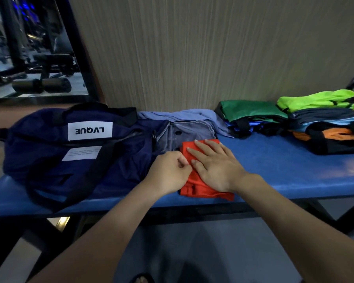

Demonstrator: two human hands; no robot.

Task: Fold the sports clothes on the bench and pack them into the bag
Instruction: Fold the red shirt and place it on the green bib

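A folded red-orange garment [200, 187] lies on the blue bench [284, 166], its far end at the mouth of the navy duffel bag [70, 152]. My right hand [215, 166] presses flat on top of it with straight fingers. My left hand [170, 172] has its fingers curled at the garment's left edge and pinches the fabric there. The bag lies on its side to the left with a white LVQUE label and its grey lining [184, 133] showing at the opening.
A light blue garment [180, 115] lies behind the bag's opening. Two stacks of folded clothes stand at the right: green on top [251, 112] and neon green on top [317, 101]. A wood-panelled wall rises behind the bench; gym equipment shows at far left.
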